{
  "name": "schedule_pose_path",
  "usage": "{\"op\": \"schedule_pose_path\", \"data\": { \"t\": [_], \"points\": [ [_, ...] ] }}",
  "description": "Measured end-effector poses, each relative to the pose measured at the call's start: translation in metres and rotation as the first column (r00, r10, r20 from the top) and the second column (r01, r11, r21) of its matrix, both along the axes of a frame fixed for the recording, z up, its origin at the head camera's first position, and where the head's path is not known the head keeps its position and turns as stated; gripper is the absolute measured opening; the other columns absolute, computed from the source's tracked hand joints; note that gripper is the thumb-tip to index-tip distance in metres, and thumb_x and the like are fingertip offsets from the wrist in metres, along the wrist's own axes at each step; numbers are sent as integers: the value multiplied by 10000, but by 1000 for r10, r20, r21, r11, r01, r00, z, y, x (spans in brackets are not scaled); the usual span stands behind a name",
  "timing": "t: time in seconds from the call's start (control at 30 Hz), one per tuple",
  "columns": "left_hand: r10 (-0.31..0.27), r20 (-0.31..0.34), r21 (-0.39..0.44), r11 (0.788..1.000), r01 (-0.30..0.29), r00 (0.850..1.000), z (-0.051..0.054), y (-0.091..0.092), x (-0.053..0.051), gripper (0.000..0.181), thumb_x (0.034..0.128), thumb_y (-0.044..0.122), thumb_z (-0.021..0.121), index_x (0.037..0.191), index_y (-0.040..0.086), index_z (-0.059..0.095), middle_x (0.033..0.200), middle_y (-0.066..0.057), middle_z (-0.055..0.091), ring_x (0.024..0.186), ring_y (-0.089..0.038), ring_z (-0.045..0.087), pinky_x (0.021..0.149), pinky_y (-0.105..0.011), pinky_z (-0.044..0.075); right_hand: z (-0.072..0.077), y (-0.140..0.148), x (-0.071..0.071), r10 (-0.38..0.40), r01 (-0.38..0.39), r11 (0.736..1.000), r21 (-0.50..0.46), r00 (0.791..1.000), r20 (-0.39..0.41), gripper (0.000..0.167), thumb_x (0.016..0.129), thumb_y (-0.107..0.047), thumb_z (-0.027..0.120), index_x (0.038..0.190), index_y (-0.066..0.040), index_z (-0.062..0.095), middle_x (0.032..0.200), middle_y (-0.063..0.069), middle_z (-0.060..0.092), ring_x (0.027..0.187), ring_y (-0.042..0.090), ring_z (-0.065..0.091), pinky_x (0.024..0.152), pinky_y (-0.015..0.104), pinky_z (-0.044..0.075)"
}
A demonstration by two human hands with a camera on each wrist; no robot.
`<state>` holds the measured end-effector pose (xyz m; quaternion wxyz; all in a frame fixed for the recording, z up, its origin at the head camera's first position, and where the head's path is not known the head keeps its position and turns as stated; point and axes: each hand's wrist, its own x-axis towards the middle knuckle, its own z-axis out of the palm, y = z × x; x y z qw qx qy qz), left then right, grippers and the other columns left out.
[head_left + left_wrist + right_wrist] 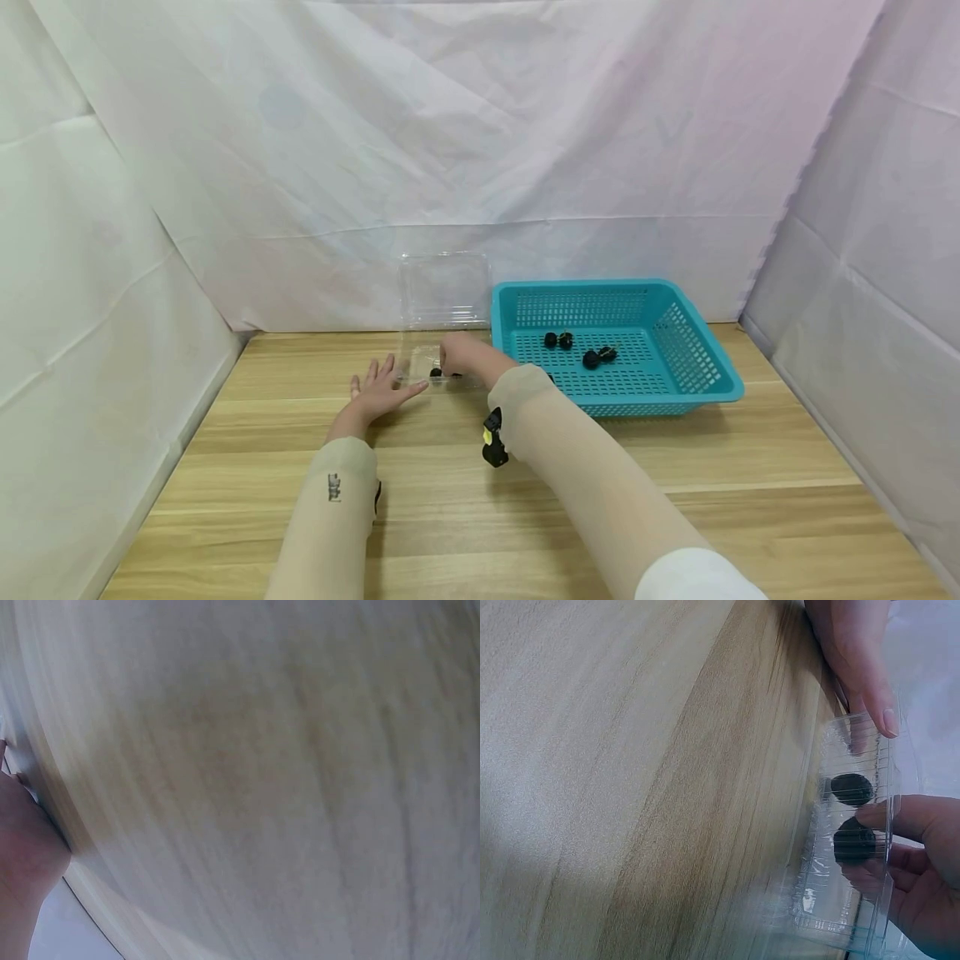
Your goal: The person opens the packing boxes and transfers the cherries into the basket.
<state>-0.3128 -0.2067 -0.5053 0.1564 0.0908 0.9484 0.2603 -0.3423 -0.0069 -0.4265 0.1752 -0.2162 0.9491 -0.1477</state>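
Note:
A clear plastic clamshell box (826,896) stands on the table with its lid (446,287) raised against the curtain. Inside its base are two dark, round, cherry-like fruits, one nearer the left hand (852,789) and one between the right hand's fingers (854,841). My right hand (467,357) reaches into the box and pinches that second fruit with thumb and fingers. At the box's left front corner, my left hand (377,394) has its fingers spread, the thumb touching the rim. In the left wrist view only part of the left hand (30,847) shows at the edge.
Right of the box, a teal perforated basket (712,367) holds several more dark fruits (591,359), some paired on stems. My right forearm crosses its front left corner. White curtains (450,150) hang behind and on both sides of the wooden table (450,517).

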Motion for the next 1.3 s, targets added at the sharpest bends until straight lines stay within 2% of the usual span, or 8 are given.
{"op": "schedule_pose_path", "data": {
  "t": [0.27,0.4,0.47,0.83,0.93,1.03,1.13,1.3],
  "points": [
    [1,-11,0,1000,-1,1000,5,1,4,1028,817,840,371,1578,184,157,1628,-117,-42,1459,-354,-139,1066,-644,-176,1,-1,-1,30,-29,999,21,1000,-8,227,858,13,655,1059,-37,748,1064,62,716,910,167,645,773,287,541],
    [1,-4,-8,1000,-1,1000,-4,-1,-2,1046,802,859,359,1580,196,137,1629,-98,-59,1457,-340,-156,1059,-643,-190,1,-2,-3,22,-22,1000,9,1000,1,110,851,3,651,812,-63,729,755,-14,643,630,99,500,564,221,436],
    [2,-3,5,1000,-2,1000,-6,-2,-3,1055,796,859,373,1579,191,143,1628,-103,-55,1455,-346,-156,1052,-649,-197,1,-2,-4,13,-13,1000,-4,1000,9,194,859,-18,642,673,-71,639,616,-33,506,537,95,372,504,229,341],
    [5,15,10,1000,-5,1000,-6,-3,-6,1054,792,860,383,1580,209,128,1629,-83,-65,1455,-338,-162,1055,-651,-189,7,0,-9,37,-38,999,-10,998,-42,430,894,12,587,530,-117,398,526,-25,246,496,116,184,499,253,237],
    [4,6,6,1000,-4,1000,-6,-2,-4,1051,798,858,372,1581,200,129,1628,-94,-66,1454,-346,-161,1053,-652,-191,12,2,-9,47,-51,998,-46,996,-76,322,876,29,614,573,-75,595,544,-48,412,507,94,296,507,225,309],
    [2,-6,-1,1000,-2,1000,-4,-1,-2,1039,805,855,359,1580,199,139,1628,-101,-59,1455,-351,-153,1057,-653,-184,16,4,-8,47,-53,996,-68,995,-93,157,888,7,640,854,-57,780,756,-42,664,632,78,509,612,221,470],
    [1,-12,13,1000,-1,1000,1,1,2,1028,820,836,375,1578,178,156,1625,-127,-53,1451,-376,-146,1050,-662,-185,21,6,-7,32,-40,995,-93,995,-95,186,891,14,629,987,-46,777,915,12,722,760,116,614,699,263,533],
    [3,-15,11,1000,-2,1000,6,2,6,1016,831,828,366,1575,166,168,1624,-134,-49,1451,-387,-137,1053,-663,-178,29,9,-5,-25,13,986,-167,997,-71,169,878,38,631,969,-37,753,900,37,699,737,154,624,656,273,533]
  ]
}}
